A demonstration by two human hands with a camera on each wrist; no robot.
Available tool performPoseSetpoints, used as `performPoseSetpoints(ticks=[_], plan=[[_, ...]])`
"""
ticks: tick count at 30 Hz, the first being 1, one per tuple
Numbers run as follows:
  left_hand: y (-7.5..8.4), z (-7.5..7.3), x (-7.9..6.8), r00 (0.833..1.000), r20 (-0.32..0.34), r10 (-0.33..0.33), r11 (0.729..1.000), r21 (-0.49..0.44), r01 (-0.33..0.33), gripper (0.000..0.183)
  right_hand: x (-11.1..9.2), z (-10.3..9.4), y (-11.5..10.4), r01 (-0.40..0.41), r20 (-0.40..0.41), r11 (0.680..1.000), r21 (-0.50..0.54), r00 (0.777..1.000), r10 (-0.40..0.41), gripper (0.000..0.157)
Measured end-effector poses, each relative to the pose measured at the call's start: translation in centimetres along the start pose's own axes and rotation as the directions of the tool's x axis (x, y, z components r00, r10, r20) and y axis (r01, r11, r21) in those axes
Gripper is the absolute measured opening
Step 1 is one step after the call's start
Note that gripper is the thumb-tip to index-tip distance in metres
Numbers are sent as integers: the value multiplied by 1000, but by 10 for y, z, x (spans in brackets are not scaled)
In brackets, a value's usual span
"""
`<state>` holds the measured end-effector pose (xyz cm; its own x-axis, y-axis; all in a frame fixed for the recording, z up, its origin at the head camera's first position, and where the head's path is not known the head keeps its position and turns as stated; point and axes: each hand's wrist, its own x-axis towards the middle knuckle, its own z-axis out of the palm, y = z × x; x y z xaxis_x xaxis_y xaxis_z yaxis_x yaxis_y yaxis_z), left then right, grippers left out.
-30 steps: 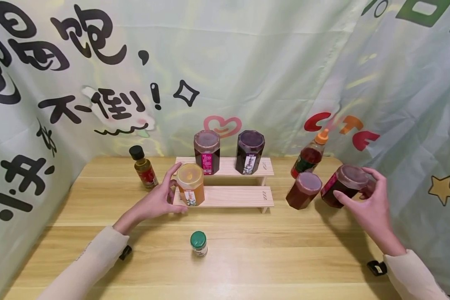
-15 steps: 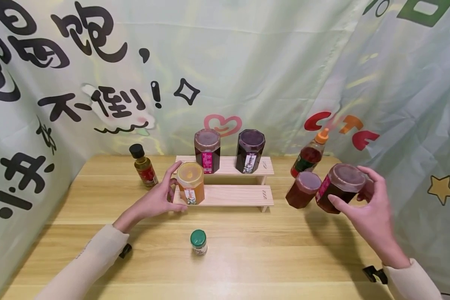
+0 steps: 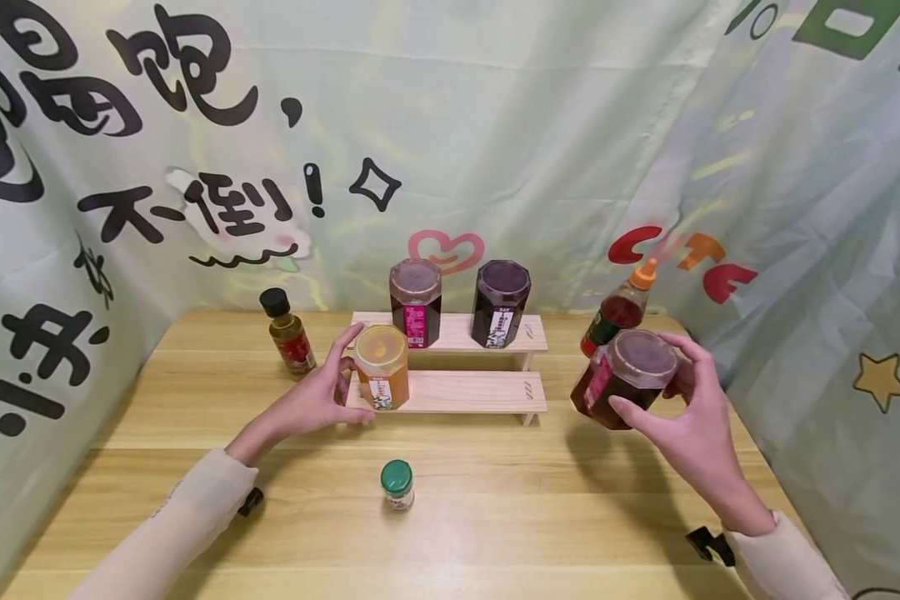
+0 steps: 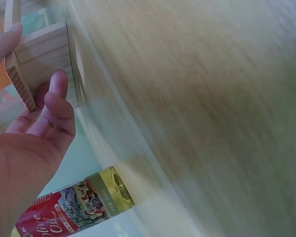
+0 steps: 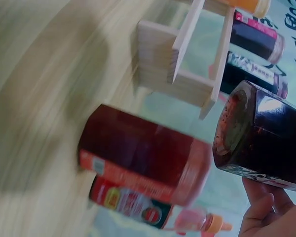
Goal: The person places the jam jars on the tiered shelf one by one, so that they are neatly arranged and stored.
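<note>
My left hand (image 3: pixel 322 387) grips the left end of the two-step wooden rack (image 3: pixel 468 392), its thumb on the front edge and other fingers curled round the end. Right beside its fingers, an amber honey jar (image 3: pixel 382 379) stands on the lower step. My right hand (image 3: pixel 690 417) holds a faceted jar of dark red contents (image 3: pixel 633 367) by its side, thumb in front. The jar is lifted off the table and slightly tilted, its base showing in the right wrist view. Behind it stands a similar red jar (image 5: pixel 138 153), mostly hidden in the head view.
Two dark jars (image 3: pixel 416 304) stand on the upper step. An olive oil bottle (image 3: pixel 291 333) is left of the rack, an orange-capped sauce bottle (image 3: pixel 618 308) at the back right. A green-capped shaker (image 3: pixel 398 483) stands in front. Printed cloth (image 3: pixel 555 150) hangs behind the table.
My right hand has lifted the dark jar and carried it left, in front of the other red jar. My left hand has stayed at the rack's left end.
</note>
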<state>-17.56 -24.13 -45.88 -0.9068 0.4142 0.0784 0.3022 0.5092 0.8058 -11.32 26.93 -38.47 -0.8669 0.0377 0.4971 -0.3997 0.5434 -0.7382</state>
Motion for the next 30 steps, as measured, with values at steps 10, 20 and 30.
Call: performPoseSetpoints(ticks=[10,20,30], plan=[[0,0,-2,1000,2,-15,1000,10,15,139,6,40,-14,13,65,995,97,998,-19,103],[0,0,1,1000,2,-1,1000,8,1,138,10,88,-17,47,118,991,129,991,-62,101],[-1,1,0,1000,-1,-19,1000,6,19,139,5,139,-28,79,177,988,131,979,-102,104]])
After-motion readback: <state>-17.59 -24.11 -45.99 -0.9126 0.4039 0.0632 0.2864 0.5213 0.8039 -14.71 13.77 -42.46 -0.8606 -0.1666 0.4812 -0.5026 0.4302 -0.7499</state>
